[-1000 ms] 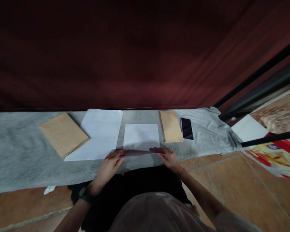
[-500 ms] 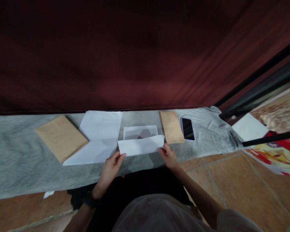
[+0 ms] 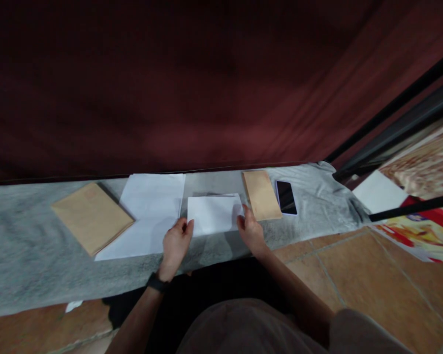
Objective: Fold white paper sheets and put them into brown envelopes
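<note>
A white sheet of paper (image 3: 212, 214) lies folded in half on the grey cloth (image 3: 29, 265) in front of me. My left hand (image 3: 176, 242) pinches its near left corner. My right hand (image 3: 249, 229) holds the sheet's right edge, fingers closed on it. A stack of white sheets (image 3: 150, 211) lies just to the left of the folded one. A small brown envelope (image 3: 261, 194) lies just to the right, close to my right hand.
A larger brown envelope (image 3: 91, 216) rests at the left of the cloth. A black phone (image 3: 286, 196) lies right of the small envelope. Dark red curtain behind; tiled floor and a colourful mat (image 3: 421, 236) at the right.
Both hands lifted the near edge of the sheet and carried it away from me onto the far edge, so the sheet now lies folded in half.
</note>
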A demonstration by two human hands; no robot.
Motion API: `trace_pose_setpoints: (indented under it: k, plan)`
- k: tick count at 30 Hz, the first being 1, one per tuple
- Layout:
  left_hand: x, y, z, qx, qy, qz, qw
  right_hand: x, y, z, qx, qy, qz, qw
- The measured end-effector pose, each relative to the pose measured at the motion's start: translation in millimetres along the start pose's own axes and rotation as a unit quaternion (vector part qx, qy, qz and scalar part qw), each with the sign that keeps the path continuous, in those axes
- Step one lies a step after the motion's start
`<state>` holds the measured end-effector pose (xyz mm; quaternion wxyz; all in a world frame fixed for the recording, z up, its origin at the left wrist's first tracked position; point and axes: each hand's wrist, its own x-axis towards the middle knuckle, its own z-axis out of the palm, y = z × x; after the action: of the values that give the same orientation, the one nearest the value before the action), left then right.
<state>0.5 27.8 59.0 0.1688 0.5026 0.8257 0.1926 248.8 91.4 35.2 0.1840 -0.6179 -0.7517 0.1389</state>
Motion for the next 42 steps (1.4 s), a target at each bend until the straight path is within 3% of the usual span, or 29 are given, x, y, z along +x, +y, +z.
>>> trace_pose_setpoints:
  k: [12, 18, 22, 25, 31, 35, 37, 39, 42]
  plan:
    - [7, 22, -1.4, 0.148, -0.030, -0.058, 0.987, 7, -12, 5, -0.132, 0.004, -0.017, 0.991]
    - [12, 29, -7.7, 0.176, -0.069, -0.048, 0.981, 6, -14, 5, -0.109, 0.045, -0.086, 0.989]
    - [17, 29, -11.1, 0.182, -0.091, -0.039, 0.978, 14, -31, 7, -0.060, 0.023, -0.147, 0.987]
    - [20, 28, -10.4, 0.174, -0.087, -0.036, 0.980, 18, -43, 15, -0.051, 0.001, -0.174, 0.983]
    - [20, 28, -7.8, 0.161, -0.071, -0.038, 0.984, 11, -38, 33, -0.069, -0.028, -0.142, 0.987]
    - [10, 30, -4.2, 0.192, -0.015, -0.040, 0.980, 8, -34, 35, -0.069, -0.021, -0.141, 0.987]
    - [4, 35, 2.0, 0.205, 0.041, -0.005, 0.978, 8, -35, 35, -0.067, -0.021, -0.141, 0.988]
    - [-1, 44, 13.0, 0.191, 0.083, 0.083, 0.974, 9, -36, 35, -0.067, -0.025, -0.140, 0.988]
    - [-1, 57, 36.8, 0.141, 0.073, 0.234, 0.959, 9, -36, 36, -0.070, -0.035, -0.146, 0.986]
